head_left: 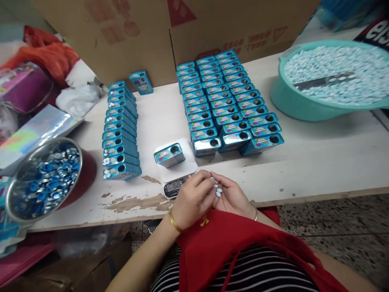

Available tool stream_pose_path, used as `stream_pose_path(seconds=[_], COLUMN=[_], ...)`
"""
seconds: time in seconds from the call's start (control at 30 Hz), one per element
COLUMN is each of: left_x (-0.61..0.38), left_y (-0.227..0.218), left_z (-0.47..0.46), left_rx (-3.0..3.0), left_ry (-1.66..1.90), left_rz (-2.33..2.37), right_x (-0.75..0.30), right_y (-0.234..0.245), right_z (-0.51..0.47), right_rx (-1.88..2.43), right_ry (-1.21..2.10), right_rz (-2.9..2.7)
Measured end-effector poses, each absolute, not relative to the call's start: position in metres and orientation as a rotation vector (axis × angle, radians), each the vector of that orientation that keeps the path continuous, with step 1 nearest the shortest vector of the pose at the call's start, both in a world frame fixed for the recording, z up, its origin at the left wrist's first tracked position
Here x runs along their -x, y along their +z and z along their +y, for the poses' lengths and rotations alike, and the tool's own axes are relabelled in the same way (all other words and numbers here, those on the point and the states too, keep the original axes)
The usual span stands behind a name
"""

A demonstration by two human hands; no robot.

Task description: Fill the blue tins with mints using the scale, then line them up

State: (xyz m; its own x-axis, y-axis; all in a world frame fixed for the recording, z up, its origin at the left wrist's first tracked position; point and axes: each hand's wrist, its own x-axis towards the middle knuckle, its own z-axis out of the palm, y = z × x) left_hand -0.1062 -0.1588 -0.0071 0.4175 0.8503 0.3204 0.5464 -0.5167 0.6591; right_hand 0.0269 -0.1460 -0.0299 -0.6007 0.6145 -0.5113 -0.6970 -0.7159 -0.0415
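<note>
Several small pale candies (219, 192) lie in the palm of my right hand (234, 198), which is cupped at the table's front edge. My left hand (196, 196) bends over that palm with its fingers pressed together; its fingertips are partly hidden, so what they pinch cannot be made out. Just beyond my hands is a white digital scale (191, 160) with a lit display (174, 185). One blue tin (169, 155) stands upright on it, a round dark hole in its top. My left hand covers part of the scale's front.
Rows of blue tins (225, 107) stand ahead; another column (120, 138), some with candies on top, stands left. A lone tin (141, 82) is by the cardboard box (152, 44). A turquoise basin (306, 103) holds candies and a scoop; a metal bowl (88, 168) holds blue-silver caps.
</note>
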Motion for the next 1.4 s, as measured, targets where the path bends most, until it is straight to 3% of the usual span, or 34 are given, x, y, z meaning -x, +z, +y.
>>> stream_pose_path(seconds=[0.17, 0.37, 0.73, 1.07, 1.4], left_x=[0.122, 0.152, 0.174, 0.182, 0.183], left_y=[0.017, 0.029, 0.018, 0.028, 0.026], left_z=[-0.139, -0.108, -0.099, -0.111, -0.132], left_rx=[-2.222, -2.26, -2.423, -1.975, -1.843], left_ry=[1.048, 1.271, 1.008, 1.379, 1.446], left_rz=[1.175, 1.517, 1.614, 1.645, 1.659], right_x=[-0.008, -0.001, -0.011, -0.026, -0.038], right_y=[-0.015, -0.01, -0.018, -0.021, -0.031], right_z=[-0.127, -0.123, -0.129, -0.135, -0.147], right_rx=[0.552, 0.525, 0.652, 0.711, 0.82], right_ry=[2.271, 2.25, 2.231, 2.216, 2.184], right_rz=[0.325, 0.24, 0.244, 0.236, 0.236])
